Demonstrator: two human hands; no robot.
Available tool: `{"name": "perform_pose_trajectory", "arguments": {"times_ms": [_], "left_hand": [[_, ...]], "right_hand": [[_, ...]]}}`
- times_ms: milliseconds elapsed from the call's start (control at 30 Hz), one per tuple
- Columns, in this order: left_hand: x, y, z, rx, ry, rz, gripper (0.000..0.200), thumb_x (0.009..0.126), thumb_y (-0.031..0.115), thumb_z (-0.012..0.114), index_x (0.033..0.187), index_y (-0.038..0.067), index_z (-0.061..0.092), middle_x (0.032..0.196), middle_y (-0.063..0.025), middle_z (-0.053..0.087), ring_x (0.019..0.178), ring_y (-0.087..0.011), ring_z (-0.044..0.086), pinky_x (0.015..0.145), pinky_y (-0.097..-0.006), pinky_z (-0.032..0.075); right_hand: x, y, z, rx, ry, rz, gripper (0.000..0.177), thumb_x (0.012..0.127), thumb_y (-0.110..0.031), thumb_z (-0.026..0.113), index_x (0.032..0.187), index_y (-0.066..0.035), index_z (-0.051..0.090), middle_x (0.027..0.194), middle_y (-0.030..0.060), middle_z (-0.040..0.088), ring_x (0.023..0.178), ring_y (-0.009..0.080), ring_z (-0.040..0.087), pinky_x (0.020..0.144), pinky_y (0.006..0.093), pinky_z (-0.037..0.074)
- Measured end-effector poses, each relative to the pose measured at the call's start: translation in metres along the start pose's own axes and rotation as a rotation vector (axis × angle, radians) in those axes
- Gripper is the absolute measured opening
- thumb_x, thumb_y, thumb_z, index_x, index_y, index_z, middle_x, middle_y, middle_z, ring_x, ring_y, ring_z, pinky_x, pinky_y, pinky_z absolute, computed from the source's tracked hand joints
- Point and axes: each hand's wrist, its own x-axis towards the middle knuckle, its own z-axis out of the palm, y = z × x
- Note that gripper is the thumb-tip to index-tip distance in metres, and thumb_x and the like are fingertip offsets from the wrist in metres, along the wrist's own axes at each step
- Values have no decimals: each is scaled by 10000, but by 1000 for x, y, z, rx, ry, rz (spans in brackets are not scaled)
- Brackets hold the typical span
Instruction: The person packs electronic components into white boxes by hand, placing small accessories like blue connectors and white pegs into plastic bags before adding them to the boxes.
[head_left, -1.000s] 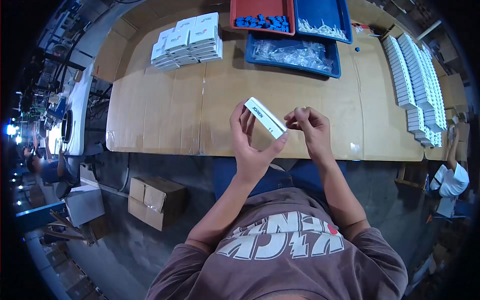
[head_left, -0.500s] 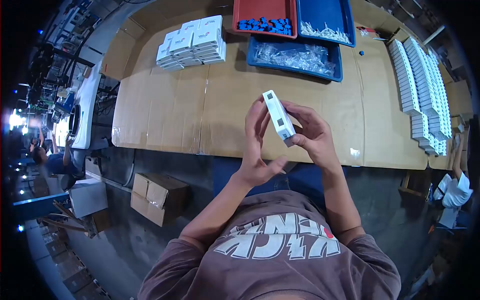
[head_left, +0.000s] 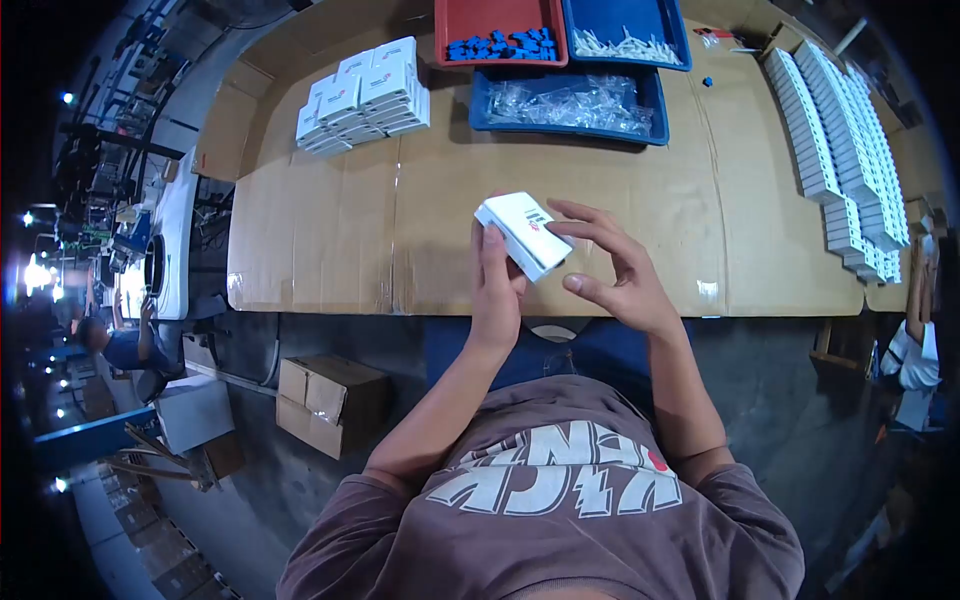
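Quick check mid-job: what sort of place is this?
Probably a factory packing bench. The cardboard-covered table holds stacks of identical white boxes, long rows of more at the right, and trays of small parts. The left hand holds one such box.

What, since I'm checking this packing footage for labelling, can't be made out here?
Head view:
The white box: print too small to read; underside hidden by the left hand.
The right hand: grip or mere touch unclear, its fingers overlap the box's edge.
The red tray: cut off by the top edge.
The blue tray: bagged parts blurred by glare.
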Motion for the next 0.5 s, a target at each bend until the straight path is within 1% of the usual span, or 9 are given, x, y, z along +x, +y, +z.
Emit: {"name": "perform_pose_trajectory", "arguments": {"times_ms": [67,100,133,200,233,333,367,467,500], "left_hand": [[6,-2,-1,-199,27,-183,608,1099,540,326,1469,65,409,1339,-133,574,1192,-243,624,883,-384,577],[6,0,2,-175,130,-304,723,1054,677,257,1441,94,440,1284,-106,606,1051,-228,671,861,-390,589],[6,-1,-2,-186,83,-329,736,1049,687,253,1440,92,440,1280,-106,609,1048,-229,672,862,-401,593],[4,-2,-14,-208,-13,-370,762,1038,706,245,1438,87,440,1270,-107,615,1042,-232,672,863,-421,601],[2,0,-15,-196,-49,-334,782,1029,722,228,1433,86,442,1238,-107,629,1051,-232,671,819,-415,612],[-4,-5,-15,-31,-32,-176,714,1055,671,261,1435,93,439,1220,-108,631,1048,-216,667,787,-404,624],[-3,-3,-20,114,-89,-165,645,1075,607,306,1449,96,426,1251,-112,617,1084,-200,660,846,-372,623],[-6,-2,-24,5,33,-94,515,1098,462,399,1456,92,376,1256,-98,597,1085,-189,663,787,-318,607],[-3,-13,-43,-118,-37,-166,523,1094,475,402,1454,96,381,1255,-106,595,1080,-194,664,869,-359,587]], "right_hand": [[-1,1,5,-8,0,-11,518,830,-191,807,1323,-95,679,1466,148,571,1303,331,567,1112,429,420],[-1,1,9,22,-4,1,514,832,-186,805,1322,-91,681,1455,150,581,1291,328,576,1106,429,424],[-1,2,11,51,-8,11,510,834,-181,803,1320,-86,682,1444,151,591,1279,326,584,1101,429,429],[2,7,16,-45,18,-22,441,860,-161,776,1283,-65,700,1349,152,652,1246,313,604,1058,410,460],[3,7,21,-58,55,-21,422,866,-156,769,1272,-59,705,1324,151,665,1236,310,610,1047,404,467],[6,7,33,-106,135,-38,367,891,-148,747,1240,-38,712,1257,142,691,1188,296,628,1009,378,486],[8,6,35,-106,129,-35,367,893,-152,747,1240,-38,711,1255,142,690,1184,295,628,1003,378,488],[11,7,42,-106,56,-72,451,872,-204,779,1281,-38,685,1331,157,640,1196,299,615,982,375,493],[12,5,44,-98,37,-69,479,860,-217,790,1291,-38,679,1358,162,622,1204,301,612,981,377,493]]}}
